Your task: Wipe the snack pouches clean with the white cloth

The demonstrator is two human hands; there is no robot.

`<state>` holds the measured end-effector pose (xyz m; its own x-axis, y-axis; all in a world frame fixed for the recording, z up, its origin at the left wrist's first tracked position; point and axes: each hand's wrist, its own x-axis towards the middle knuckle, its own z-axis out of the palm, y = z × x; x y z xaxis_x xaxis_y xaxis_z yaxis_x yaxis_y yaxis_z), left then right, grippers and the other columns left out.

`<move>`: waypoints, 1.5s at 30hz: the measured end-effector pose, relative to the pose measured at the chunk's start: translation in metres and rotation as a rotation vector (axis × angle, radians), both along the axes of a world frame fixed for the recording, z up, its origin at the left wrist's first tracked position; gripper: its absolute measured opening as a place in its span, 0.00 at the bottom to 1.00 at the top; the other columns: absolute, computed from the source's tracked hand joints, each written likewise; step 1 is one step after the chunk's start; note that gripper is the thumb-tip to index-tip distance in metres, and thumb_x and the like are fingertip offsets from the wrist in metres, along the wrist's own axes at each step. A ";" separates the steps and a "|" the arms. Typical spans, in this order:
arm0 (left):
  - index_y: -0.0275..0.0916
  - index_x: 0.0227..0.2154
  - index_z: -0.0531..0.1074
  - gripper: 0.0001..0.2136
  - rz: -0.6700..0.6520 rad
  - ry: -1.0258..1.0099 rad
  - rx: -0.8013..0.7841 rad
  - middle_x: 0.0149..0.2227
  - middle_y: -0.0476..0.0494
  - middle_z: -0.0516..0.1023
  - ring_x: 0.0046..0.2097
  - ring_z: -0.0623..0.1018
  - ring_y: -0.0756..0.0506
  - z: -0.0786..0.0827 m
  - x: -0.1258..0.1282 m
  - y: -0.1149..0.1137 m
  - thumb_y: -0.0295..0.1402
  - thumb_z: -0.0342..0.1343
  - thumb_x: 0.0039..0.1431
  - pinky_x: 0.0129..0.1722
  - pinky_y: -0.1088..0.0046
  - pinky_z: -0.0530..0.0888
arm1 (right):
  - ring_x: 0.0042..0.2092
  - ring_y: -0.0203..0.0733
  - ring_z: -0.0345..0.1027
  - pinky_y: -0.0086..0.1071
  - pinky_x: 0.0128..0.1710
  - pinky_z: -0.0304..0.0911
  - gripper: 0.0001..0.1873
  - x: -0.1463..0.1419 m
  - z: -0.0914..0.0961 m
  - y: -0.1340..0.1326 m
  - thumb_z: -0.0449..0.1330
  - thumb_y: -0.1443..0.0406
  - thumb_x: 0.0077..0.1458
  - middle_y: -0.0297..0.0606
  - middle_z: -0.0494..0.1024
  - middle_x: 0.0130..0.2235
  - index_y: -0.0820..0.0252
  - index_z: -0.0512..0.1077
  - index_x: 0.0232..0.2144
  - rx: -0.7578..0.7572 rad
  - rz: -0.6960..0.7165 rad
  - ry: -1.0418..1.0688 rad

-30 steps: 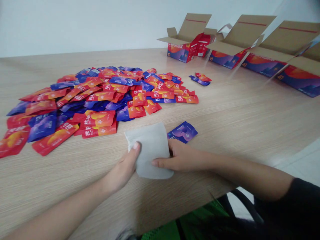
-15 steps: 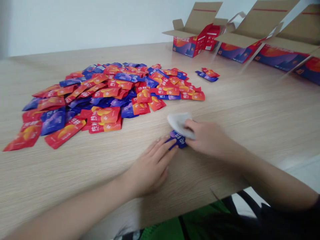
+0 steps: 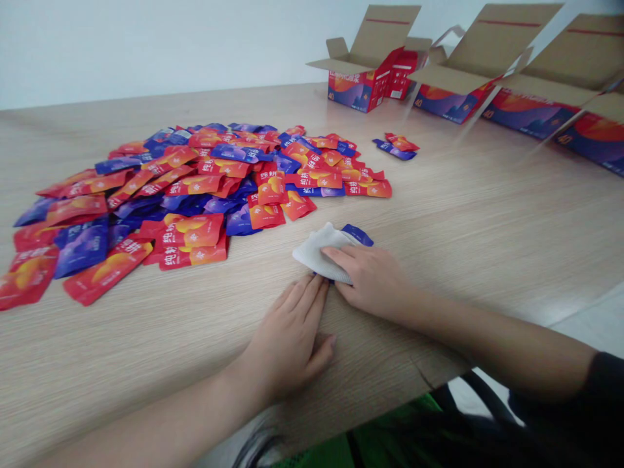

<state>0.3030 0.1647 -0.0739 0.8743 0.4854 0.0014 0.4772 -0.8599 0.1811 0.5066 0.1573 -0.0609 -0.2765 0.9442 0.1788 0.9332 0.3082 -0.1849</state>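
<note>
A blue sachet [image 3: 359,234] lies flat on the table near its front edge, mostly covered by a white cloth [image 3: 316,252]. My right hand [image 3: 377,276] grips the cloth and presses it down onto the sachet. Beside it, my left hand [image 3: 295,331] rests with fingers stretched out, the fingertips on the sachet's near end. A large pile of red and blue sachets [image 3: 195,182] spreads over the table to the left and beyond my hands.
Several open cardboard boxes [image 3: 358,88] stand in a row at the back right, flaps raised. Two loose sachets [image 3: 396,148], one red and one blue, lie in front of them. The wooden table's [image 3: 439,221] front edge runs close below my forearms.
My right hand has moved the cloth left and slightly nearer, covering more of the sachet. My left hand stays at the sachet's end. The camera view has shifted slightly.
</note>
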 end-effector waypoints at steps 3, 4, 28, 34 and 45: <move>0.22 0.64 0.55 0.34 0.011 0.012 -0.003 0.67 0.25 0.56 0.67 0.59 0.31 0.005 0.002 0.000 0.42 0.50 0.62 0.64 0.50 0.62 | 0.48 0.52 0.69 0.44 0.49 0.65 0.20 0.018 0.003 0.011 0.55 0.67 0.59 0.48 0.75 0.46 0.64 0.73 0.53 0.061 -0.023 0.082; 0.23 0.64 0.55 0.34 0.023 0.008 0.000 0.67 0.25 0.57 0.67 0.60 0.30 0.006 0.001 0.000 0.42 0.50 0.61 0.63 0.49 0.62 | 0.48 0.51 0.69 0.44 0.49 0.66 0.18 0.029 0.005 0.016 0.54 0.68 0.58 0.47 0.74 0.45 0.64 0.75 0.49 0.092 -0.046 0.152; 0.20 0.61 0.60 0.32 -0.012 -0.084 0.092 0.60 0.20 0.66 0.61 0.66 0.28 0.007 -0.012 0.000 0.39 0.54 0.59 0.58 0.47 0.69 | 0.69 0.52 0.46 0.52 0.67 0.45 0.29 0.008 -0.012 0.004 0.46 0.68 0.63 0.54 0.56 0.68 0.72 0.58 0.65 0.043 -0.013 -0.039; 0.22 0.57 0.65 0.29 0.015 -0.079 0.060 0.56 0.22 0.69 0.59 0.68 0.28 0.008 -0.012 0.000 0.40 0.53 0.60 0.58 0.48 0.69 | 0.70 0.51 0.43 0.51 0.69 0.41 0.30 -0.002 -0.013 -0.003 0.47 0.68 0.61 0.51 0.54 0.69 0.70 0.58 0.65 0.021 0.188 -0.038; 0.24 0.56 0.67 0.28 0.022 -0.047 0.016 0.55 0.25 0.70 0.57 0.69 0.30 0.011 -0.010 0.001 0.41 0.53 0.58 0.58 0.48 0.68 | 0.71 0.52 0.39 0.51 0.68 0.43 0.32 -0.005 -0.020 -0.003 0.46 0.72 0.58 0.58 0.51 0.69 0.76 0.56 0.65 0.013 0.229 -0.004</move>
<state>0.2932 0.1662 -0.0634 0.8620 0.5044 0.0497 0.4876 -0.8521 0.1902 0.5012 0.1545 -0.0804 -0.4836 0.8546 0.1893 0.8394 0.5141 -0.1762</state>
